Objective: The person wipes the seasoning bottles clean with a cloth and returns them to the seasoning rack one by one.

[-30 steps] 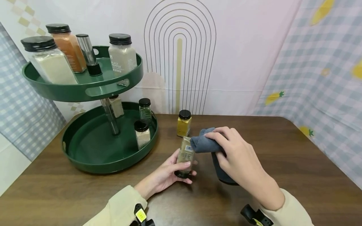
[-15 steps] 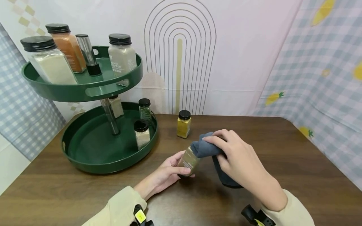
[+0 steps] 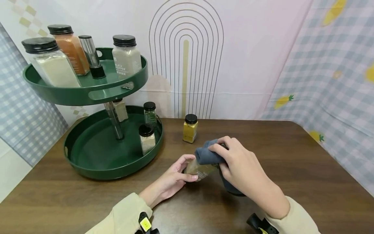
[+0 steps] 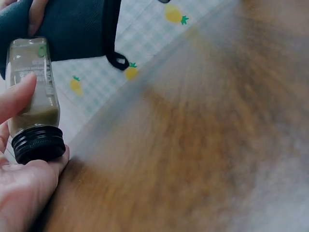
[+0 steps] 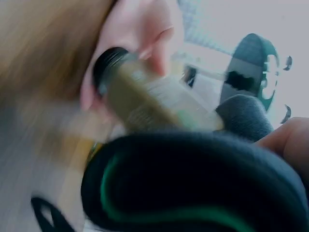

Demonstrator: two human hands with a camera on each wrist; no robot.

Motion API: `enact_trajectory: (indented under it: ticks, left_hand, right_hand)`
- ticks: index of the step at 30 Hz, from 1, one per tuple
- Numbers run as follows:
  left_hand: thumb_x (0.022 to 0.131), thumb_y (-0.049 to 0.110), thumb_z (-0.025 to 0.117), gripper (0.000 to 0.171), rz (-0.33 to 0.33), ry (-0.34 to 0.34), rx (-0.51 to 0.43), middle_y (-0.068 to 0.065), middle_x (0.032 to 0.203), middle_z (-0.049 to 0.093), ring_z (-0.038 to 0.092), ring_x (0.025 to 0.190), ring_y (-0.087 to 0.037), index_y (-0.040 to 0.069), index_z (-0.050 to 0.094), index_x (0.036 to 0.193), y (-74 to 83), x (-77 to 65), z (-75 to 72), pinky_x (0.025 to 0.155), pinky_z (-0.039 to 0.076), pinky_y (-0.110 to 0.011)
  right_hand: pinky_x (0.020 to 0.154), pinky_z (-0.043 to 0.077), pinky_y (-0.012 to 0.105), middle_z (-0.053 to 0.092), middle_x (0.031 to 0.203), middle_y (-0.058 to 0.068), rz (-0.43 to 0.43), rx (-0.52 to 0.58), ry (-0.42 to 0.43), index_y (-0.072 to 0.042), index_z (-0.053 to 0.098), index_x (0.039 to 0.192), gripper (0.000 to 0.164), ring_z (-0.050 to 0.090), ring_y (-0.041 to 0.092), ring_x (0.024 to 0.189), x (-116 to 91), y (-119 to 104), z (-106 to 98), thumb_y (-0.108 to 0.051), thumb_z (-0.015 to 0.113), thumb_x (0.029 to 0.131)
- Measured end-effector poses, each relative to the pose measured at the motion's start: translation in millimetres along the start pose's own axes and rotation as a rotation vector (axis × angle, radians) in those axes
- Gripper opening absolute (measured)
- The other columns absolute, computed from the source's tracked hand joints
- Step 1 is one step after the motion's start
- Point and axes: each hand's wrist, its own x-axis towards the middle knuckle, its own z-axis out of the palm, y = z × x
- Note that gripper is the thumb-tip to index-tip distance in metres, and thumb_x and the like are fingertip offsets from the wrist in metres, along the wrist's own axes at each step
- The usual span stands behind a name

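Observation:
My left hand (image 3: 169, 183) holds a small glass spice jar (image 3: 201, 169) by its black-capped end, fingers and thumb round it. In the head view the jar tilts well over, its base toward the right hand. Greenish-brown powder shows through the glass in the left wrist view, where the black cap (image 4: 38, 144) points down. My right hand (image 3: 243, 164) grips a folded blue-grey cloth (image 3: 206, 154) that lies against the jar and hides part of it. A loop hangs from the cloth (image 4: 77, 31) in the left wrist view. The right wrist view is blurred.
Behind the hands stands a yellow spice jar (image 3: 190, 130) with a black lid. At left is a two-tier green tray stand (image 3: 109, 174); its upper tier (image 3: 73, 96) bears large jars, its lower tier small ones. A patterned cloth wall (image 3: 248, 65) backs the wooden table (image 3: 292, 169).
The spice jar in my left hand has swung from nearly upright, cap down, to tilted far to the right. The cloth has moved down along it with my right hand. The tray stand stays put.

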Motion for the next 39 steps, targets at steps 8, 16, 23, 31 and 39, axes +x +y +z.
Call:
enact_trajectory:
  ticks: [8, 16, 23, 31, 39]
  left_hand:
    - [0.079, -0.012, 0.058, 0.051, 0.008, -0.009, -0.031, -0.002, 0.118, 0.045, 0.049, 0.105, -0.02, 0.025, 0.05, 0.113, -0.3, 1.5, 0.1, 0.086, 0.044, -0.028]
    - [0.081, -0.008, 0.059, 0.049, -0.027, -0.035, -0.019, -0.002, 0.119, 0.048, 0.05, 0.107, -0.018, 0.021, 0.044, 0.117, 1.8, 2.2, 0.2, 0.09, 0.041, -0.029]
    - [0.079, -0.001, 0.066, 0.058, -0.041, -0.083, 0.08, 0.001, 0.116, 0.055, 0.051, 0.108, -0.014, 0.01, 0.042, 0.13, 1.6, 1.9, 0.3, 0.097, 0.036, -0.031]
    - [0.079, -0.005, 0.063, 0.051, -0.029, -0.074, 0.061, 0.002, 0.116, 0.055, 0.051, 0.107, -0.014, 0.015, 0.046, 0.122, 1.8, 2.1, 0.4, 0.096, 0.038, -0.03]
    - [0.08, -0.008, 0.059, 0.064, -0.07, -0.066, -0.006, -0.01, 0.131, 0.045, 0.051, 0.113, -0.023, 0.013, 0.036, 0.136, 3.9, 2.8, 1.4, 0.101, 0.041, -0.045]
  right_hand:
    - [0.051, 0.044, 0.032, 0.059, 0.097, -0.002, 0.039, -0.007, -0.015, -0.023, 0.065, 0.093, 0.038, 0.056, 0.016, 0.08, -1, 8, -8, 0.006, 0.062, 0.069]
    - [0.054, 0.047, 0.033, 0.059, 0.097, -0.001, 0.012, 0.001, 0.009, -0.021, 0.066, 0.093, 0.037, 0.057, 0.016, 0.082, -2, 10, 0, 0.007, 0.063, 0.069]
    - [0.059, 0.051, 0.033, 0.058, 0.102, -0.001, -0.081, 0.036, 0.04, -0.021, 0.067, 0.097, 0.038, 0.056, 0.015, 0.089, -1, 5, 2, 0.006, 0.065, 0.07]
    - [0.048, 0.044, 0.029, 0.059, 0.097, -0.001, -0.016, -0.105, 0.015, -0.021, 0.067, 0.091, 0.041, 0.053, 0.017, 0.085, 0, 6, -6, 0.009, 0.06, 0.064]
    - [0.047, 0.046, 0.037, 0.06, 0.101, 0.003, 0.08, -0.106, 0.053, -0.02, 0.067, 0.098, 0.041, 0.053, 0.022, 0.09, -1, 11, -10, 0.007, 0.059, 0.067]
